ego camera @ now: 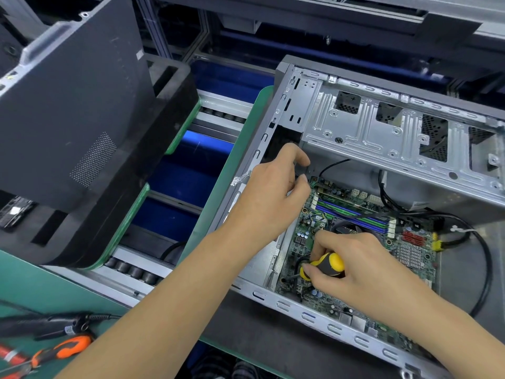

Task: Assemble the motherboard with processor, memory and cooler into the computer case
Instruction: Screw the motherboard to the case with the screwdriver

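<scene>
The open grey computer case [369,124] lies on its side at the right, with the green motherboard [297,236] inside it. Blue and green memory slots [352,212] run across the board, and the cooler [347,228] is mostly hidden behind my right hand. My right hand [352,266] grips a yellow-and-black screwdriver [325,265] over the board, its tip pointing left and down. My left hand [273,192] reaches to the board's far left corner with thumb and forefinger pinched close together; what they hold is too small to tell.
A black case side panel [71,105] stands on a black foam block [114,203] at the left over a roller conveyor [131,269]. Black cables [483,255] loop inside the case at the right. Orange-handled pliers [54,351] and a black cable [52,321] lie on the green bench.
</scene>
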`<action>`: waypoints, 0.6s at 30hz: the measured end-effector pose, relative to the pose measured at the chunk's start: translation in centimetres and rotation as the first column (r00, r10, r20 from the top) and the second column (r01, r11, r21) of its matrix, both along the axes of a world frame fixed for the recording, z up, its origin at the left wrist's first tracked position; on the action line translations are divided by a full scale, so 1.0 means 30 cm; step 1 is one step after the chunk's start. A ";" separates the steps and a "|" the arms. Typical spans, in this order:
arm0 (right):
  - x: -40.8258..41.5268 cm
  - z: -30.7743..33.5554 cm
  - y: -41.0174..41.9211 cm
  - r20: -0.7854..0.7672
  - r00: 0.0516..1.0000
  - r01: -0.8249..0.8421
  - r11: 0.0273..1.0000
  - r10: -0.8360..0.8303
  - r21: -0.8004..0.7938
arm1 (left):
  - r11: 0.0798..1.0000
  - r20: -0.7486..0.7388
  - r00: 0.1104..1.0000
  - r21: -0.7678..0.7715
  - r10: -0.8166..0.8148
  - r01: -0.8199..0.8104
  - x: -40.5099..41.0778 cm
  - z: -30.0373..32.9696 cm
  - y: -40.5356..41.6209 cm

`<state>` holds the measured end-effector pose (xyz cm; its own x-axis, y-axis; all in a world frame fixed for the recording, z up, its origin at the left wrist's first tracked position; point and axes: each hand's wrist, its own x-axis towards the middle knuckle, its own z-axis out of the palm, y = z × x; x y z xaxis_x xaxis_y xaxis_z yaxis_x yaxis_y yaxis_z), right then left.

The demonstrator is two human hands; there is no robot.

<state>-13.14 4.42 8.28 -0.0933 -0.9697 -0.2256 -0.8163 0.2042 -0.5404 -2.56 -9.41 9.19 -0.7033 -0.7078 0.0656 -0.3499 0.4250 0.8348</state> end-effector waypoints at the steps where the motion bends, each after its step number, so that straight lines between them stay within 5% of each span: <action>1: 0.000 0.000 -0.001 -0.001 1.000 0.000 1.000 0.000 -0.002 | 1.000 0.000 1.000 0.001 0.002 -0.002 -0.001 0.000 0.000; 18: 0.007 -0.005 -0.006 -0.024 0.999 -0.022 1.000 0.022 0.015 | 1.000 -0.009 1.000 -0.028 -0.003 0.003 0.002 0.004 -0.001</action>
<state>-12.91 4.23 8.15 -0.0778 -0.9682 -0.2379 -0.8336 0.1941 -0.5172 -2.50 -9.45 9.29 -0.7050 -0.7033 0.0915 -0.3413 0.4495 0.8255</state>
